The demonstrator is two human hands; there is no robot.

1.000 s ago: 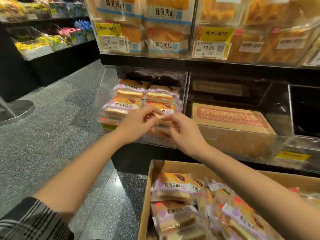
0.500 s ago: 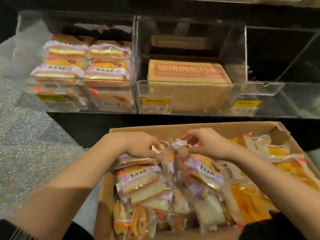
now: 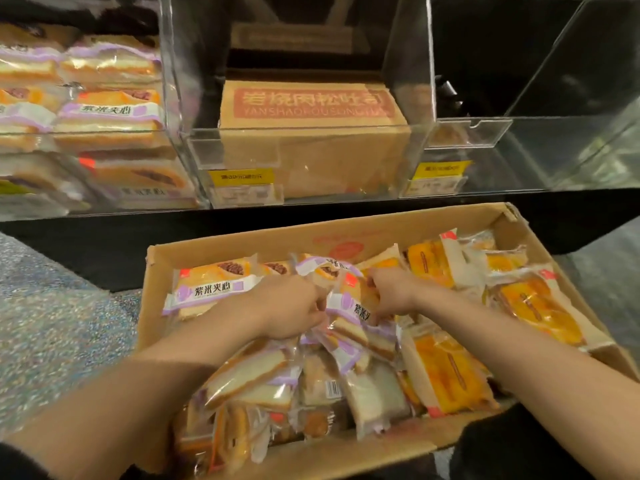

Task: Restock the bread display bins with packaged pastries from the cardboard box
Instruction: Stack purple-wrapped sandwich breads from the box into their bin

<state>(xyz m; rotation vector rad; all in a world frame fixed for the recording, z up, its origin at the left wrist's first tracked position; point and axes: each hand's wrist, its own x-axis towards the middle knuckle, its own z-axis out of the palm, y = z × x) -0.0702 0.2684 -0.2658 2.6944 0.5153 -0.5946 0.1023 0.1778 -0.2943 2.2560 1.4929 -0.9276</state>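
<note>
Cardboard box crowded with pastries, both hands gripping one purple packet.

A shop: clear display bins of packaged pastries, yellow price tags.

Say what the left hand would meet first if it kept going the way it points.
Probably the purple-labelled pastry pack right at the left hand's fingertips, which the right hand also grips; depth is unclear.
</note>
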